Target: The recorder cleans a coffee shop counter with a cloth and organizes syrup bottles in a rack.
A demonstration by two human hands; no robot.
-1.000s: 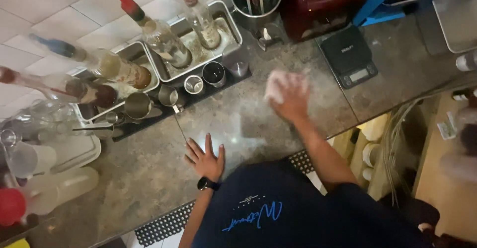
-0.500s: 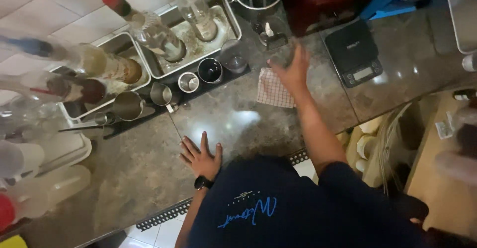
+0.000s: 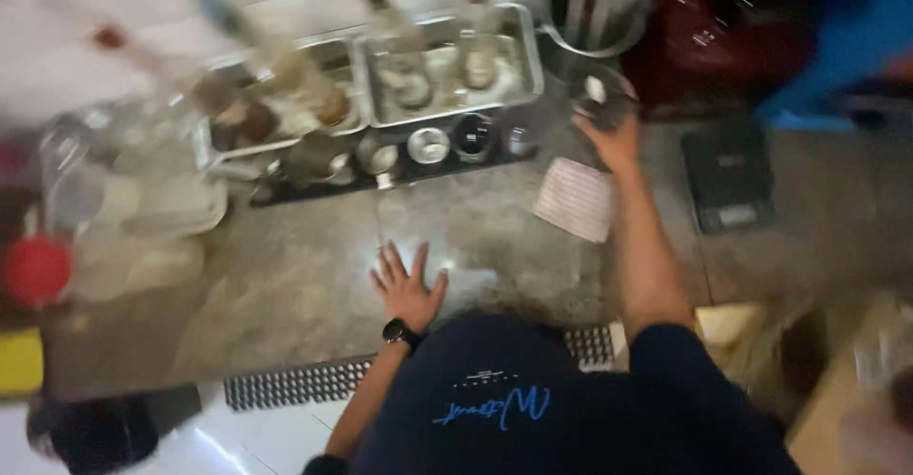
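Right hand (image 3: 613, 137) reaches across to the far side of the worktop (image 3: 295, 285), grip wrapped around a small dark glass (image 3: 599, 104) with something pale in its mouth. The frame is blurred here, so I cannot tell whether the glass rests on the surface or is lifted clear. It sits just in front of a tall metal tool holder (image 3: 590, 14) at the back edge.

Just nearer to me than the glass, a striped cloth (image 3: 575, 199) lies flat on the stone, under my right wrist. Not touching it as far as I can see.

Left hand (image 3: 407, 285) is flat on the worktop near the front edge, fingers spread wide, palm down, holding nothing. Black wristwatch (image 3: 399, 332) on that wrist. A bright patch of reflected light shows on the stone just beside the fingertips.

Along the back edge: two metal trays (image 3: 518, 66) side by side, holding bottles with pour spouts (image 3: 380, 19), all smeared by motion. In front of the trays, a dark mat (image 3: 418, 166) carries a row of small metal cups (image 3: 428, 144).

Right side of the worktop: a black kitchen scale (image 3: 728, 175), well apart from the cloth. Left end: clear plastic containers (image 3: 133, 199) and a red lid (image 3: 36, 268). Below the front edge, a perforated drain grate (image 3: 295, 385).
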